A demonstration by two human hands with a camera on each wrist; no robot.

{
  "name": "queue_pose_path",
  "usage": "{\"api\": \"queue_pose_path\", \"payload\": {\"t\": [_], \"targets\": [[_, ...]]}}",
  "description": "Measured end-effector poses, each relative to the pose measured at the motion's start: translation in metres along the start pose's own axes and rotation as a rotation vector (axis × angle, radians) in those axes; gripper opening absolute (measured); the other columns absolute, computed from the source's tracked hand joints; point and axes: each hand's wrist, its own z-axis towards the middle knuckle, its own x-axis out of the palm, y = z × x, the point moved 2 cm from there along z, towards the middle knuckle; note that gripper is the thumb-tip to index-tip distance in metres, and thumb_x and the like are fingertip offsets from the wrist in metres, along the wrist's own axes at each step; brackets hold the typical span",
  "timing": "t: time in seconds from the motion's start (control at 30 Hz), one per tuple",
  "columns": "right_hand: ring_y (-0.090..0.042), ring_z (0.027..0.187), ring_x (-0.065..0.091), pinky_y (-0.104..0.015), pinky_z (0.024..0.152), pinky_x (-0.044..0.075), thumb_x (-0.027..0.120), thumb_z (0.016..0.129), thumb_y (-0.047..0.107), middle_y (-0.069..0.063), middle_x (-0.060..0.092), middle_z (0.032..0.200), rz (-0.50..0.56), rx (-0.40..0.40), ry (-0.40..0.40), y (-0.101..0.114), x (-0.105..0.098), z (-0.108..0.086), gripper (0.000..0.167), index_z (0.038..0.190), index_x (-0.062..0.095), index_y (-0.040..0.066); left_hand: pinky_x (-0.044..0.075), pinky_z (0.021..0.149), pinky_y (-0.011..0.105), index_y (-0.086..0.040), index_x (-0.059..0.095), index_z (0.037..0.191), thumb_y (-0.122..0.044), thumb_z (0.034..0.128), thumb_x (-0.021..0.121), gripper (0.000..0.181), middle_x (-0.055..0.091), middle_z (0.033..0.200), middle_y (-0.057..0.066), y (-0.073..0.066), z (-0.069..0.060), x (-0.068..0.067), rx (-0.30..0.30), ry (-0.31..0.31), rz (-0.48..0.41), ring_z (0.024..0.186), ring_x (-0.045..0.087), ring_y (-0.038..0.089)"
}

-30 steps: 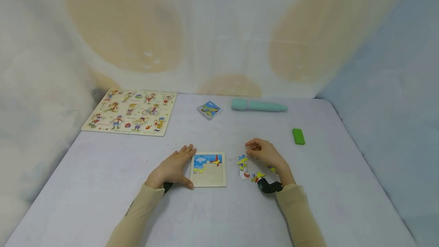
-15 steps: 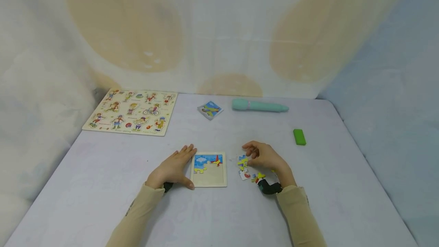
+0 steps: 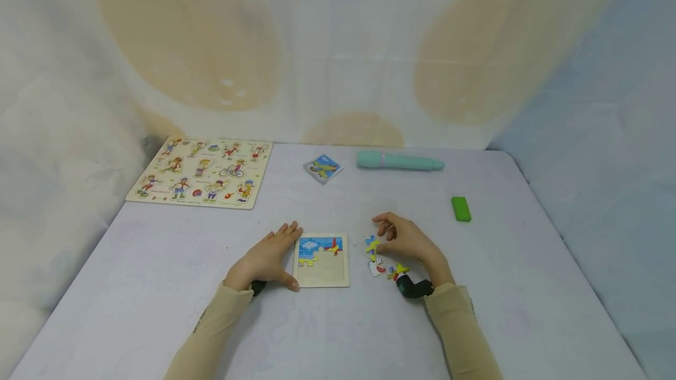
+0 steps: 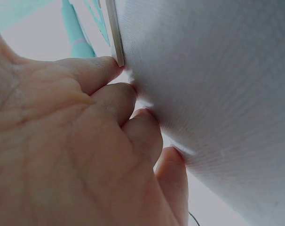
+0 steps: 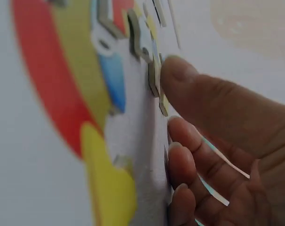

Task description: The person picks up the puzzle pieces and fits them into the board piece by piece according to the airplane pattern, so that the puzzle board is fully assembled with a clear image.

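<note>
The left hand (image 3: 266, 257), fingers spread, touches the left side of the puzzle tray (image 3: 333, 274), while the right hand (image 3: 414, 242), thumb and fingers apart, is among loose pieces (image 3: 376, 268) right of it, so choosing one seems in hand, probably needing next a careful pinch.

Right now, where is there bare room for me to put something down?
There's bare room between the picture board and the left sleeve, on the near side of the green block, and up front between the left and right sleeve. It's crowded between the puzzle tray and right hand, where loose pieces lie.
</note>
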Motion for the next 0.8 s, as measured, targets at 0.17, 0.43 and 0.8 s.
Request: {"api": "queue_pose_path", "payload": {"t": [0.17,0.43,0.8], "targets": [[-0.018,0.086,0.047,-0.028,0.075,0.043,0.08,0.076,0.011,-0.006,0.057,0.102,-0.054,-0.033,0.037,0.0057,0.0016,-0.0021,0.05,0.121,0.06,0.006,0.013,0.123,0.054,-0.002,0.026,0.152,-0.034,0.0589,0.092,0.119,0.018,0.162,0.016,-0.0005,-0.0004,-0.0004,-0.001,0.001,0.006,0.151,0.012,0.034],[-0.017,0.081,0.044,-0.026,0.07,0.039,0.08,0.078,0.014,-0.006,0.048,0.093,-0.083,0.002,-0.003,0.0049,0.0033,-0.0029,0.026,0.098,0.064,0.006,0.013,0.123,0.054,-0.002,0.025,0.152,-0.035,0.0594,0.092,0.119,0.017,0.162,0.016,0.0004,-0.0004,0.0002,0.001,0.004,0.01,0.151,0.012,0.034],[-0.014,0.079,0.056,-0.026,0.072,0.047,0.072,0.083,0.01,-0.003,0.064,0.088,0.007,-0.032,0.025,0.0102,0.0082,-0.001,0.016,0.092,0.059,0.009,0.013,0.123,0.054,-0.003,0.025,0.153,-0.036,0.0593,0.092,0.119,0.017,0.162,0.015,0.0006,0.0,0.0,0.0,0.005,0.015,0.151,0.012,0.034]]}}
